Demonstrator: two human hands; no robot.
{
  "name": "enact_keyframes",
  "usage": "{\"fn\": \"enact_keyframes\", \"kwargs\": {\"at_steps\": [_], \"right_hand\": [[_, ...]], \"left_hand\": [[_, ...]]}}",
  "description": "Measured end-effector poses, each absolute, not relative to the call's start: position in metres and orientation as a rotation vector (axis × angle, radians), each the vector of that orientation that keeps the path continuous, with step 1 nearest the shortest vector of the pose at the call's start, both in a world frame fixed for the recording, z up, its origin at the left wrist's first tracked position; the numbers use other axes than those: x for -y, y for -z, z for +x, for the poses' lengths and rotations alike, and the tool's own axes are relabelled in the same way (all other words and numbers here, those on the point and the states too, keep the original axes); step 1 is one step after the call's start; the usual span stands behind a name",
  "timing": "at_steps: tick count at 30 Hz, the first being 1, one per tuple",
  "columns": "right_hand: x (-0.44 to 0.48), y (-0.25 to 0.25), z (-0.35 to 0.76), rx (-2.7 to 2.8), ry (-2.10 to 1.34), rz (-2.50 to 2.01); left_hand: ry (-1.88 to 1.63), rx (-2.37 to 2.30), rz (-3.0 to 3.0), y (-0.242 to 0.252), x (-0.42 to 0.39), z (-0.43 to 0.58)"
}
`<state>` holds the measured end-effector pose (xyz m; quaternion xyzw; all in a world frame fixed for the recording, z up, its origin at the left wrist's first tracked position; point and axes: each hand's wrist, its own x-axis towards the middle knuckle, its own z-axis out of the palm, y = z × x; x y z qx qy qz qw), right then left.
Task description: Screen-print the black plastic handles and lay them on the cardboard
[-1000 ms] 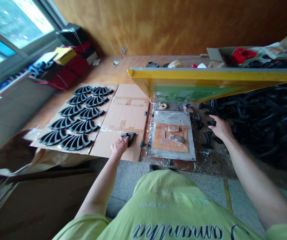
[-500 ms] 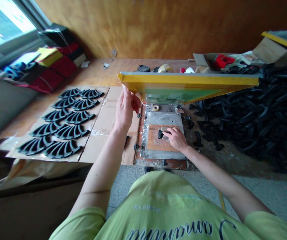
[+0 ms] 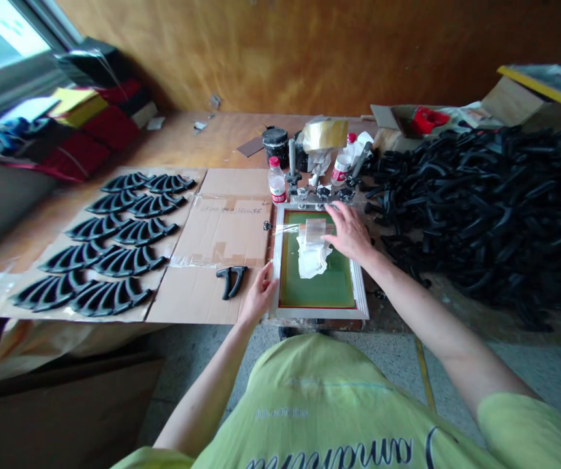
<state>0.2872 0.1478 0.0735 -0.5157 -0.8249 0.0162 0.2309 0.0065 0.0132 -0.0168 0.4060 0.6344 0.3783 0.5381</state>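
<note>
Lowered since the earlier view, our screen frame (image 3: pixel 315 312) now lies flat on the press. Our right hand (image 3: pixel 349 231) rests on its green mesh, fingers spread, beside a white rag (image 3: pixel 312 258). Our left hand (image 3: pixel 259 296), fingers together, touches the near rim, just beside cardboard (image 3: pixel 212 228).

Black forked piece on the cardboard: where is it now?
Head view: the black forked piece lies on the cardboard sheet, just left of the left hand and the screen-printing frame.
</note>
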Motion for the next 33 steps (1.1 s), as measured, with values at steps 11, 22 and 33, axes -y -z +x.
{"fn": "enact_keyframes", "kwargs": {"at_steps": [11,22,33], "right_hand": [[-0.083,-0.057,0.275,2.922,-0.205,-1.102],[-0.075,-0.038,0.273,2.757,-0.135,-1.050],[-0.168,-0.102,0.277,2.245,-0.269,-1.511]], "left_hand": [[-0.909,-1.485,0.926,0.032,-0.014,0.008],[-0.937,-1.432,0.866,0.023,-0.013,0.010],[-0.946,-1.357,0.930,-0.045,-0.018,-0.002]]}}
